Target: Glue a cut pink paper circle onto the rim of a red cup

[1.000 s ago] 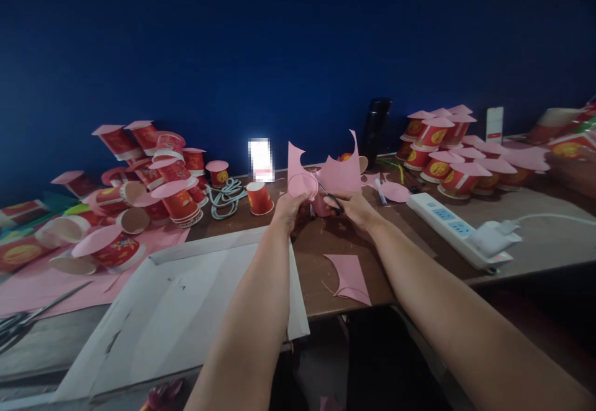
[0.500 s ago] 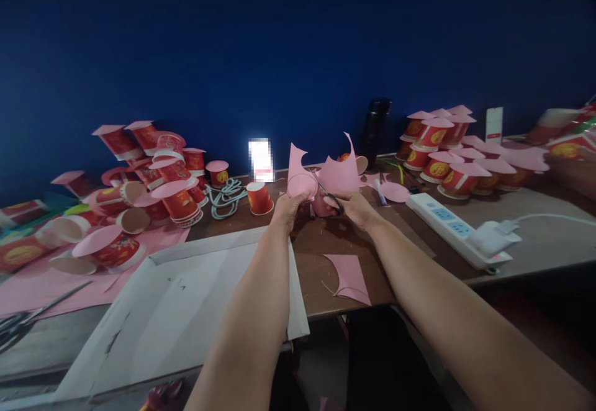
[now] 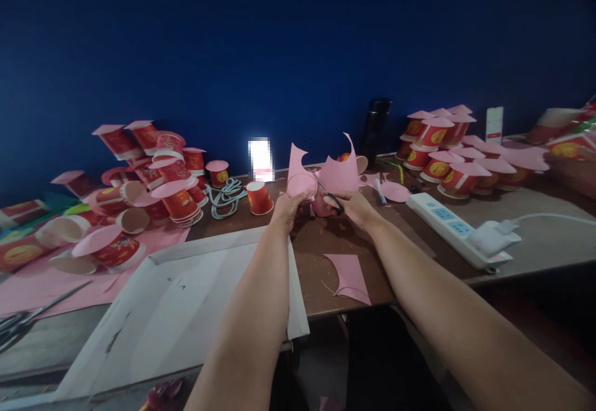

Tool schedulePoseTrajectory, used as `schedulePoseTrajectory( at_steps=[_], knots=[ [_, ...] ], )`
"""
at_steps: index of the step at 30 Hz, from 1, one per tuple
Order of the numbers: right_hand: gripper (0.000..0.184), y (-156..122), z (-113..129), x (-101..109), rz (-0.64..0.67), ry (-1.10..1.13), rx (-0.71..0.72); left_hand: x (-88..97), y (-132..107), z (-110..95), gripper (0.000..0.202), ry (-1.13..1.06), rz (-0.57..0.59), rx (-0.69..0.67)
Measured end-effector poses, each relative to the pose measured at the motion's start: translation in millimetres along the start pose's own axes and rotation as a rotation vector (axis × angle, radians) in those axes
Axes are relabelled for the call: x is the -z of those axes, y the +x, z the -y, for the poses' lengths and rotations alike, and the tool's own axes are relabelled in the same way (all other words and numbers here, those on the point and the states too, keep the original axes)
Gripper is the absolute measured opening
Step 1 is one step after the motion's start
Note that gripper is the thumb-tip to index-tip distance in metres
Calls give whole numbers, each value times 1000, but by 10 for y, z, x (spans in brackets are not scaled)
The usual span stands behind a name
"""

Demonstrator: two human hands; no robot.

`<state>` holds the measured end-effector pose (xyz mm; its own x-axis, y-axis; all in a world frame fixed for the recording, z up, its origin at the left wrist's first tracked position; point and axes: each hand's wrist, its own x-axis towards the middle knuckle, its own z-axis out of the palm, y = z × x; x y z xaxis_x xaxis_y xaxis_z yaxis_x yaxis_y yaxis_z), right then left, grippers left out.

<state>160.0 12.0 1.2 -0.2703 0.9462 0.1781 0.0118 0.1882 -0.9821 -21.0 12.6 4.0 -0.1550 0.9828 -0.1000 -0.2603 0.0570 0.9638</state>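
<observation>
My left hand [image 3: 287,207] pinches a sheet of pink paper [image 3: 339,175] near a round outline on it. Curved pieces are cut out of the sheet's upper edge. In my right hand [image 3: 354,206] are scissors [image 3: 333,200] with dark handles, their blades against the paper beside the round part. My fingers partly hide the handles. On the brown table below lies a pink offcut [image 3: 350,277] with a curved edge. A red paper cup [image 3: 259,198] stands upside down left of my left hand. Right of my right hand rests a pink paper disc [image 3: 395,192].
Red cups with pink paper tops pile up at left [image 3: 179,203] and stack at right [image 3: 437,131]. A white power strip [image 3: 447,221] with a plugged-in charger lies right. A white board [image 3: 186,299], coiled cable [image 3: 224,198], other scissors [image 3: 28,318] and black bottle [image 3: 376,128] are around.
Both hands, the paper and the scissors stay almost in place. At the far right edge, a blurred hand by the cups has moved out of view.
</observation>
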Motion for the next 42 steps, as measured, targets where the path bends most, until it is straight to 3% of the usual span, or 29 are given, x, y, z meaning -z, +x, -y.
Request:
schedulePoseTrajectory(
  at_steps=[10,42],
  knots=[
    [41,-1,-5,-11,-15,14,-1,5,3,-3,28,20,-20,-16],
    [36,-34,50,-34,-28,51,-25,61,95,77,33,67,-12,-35]
  ],
)
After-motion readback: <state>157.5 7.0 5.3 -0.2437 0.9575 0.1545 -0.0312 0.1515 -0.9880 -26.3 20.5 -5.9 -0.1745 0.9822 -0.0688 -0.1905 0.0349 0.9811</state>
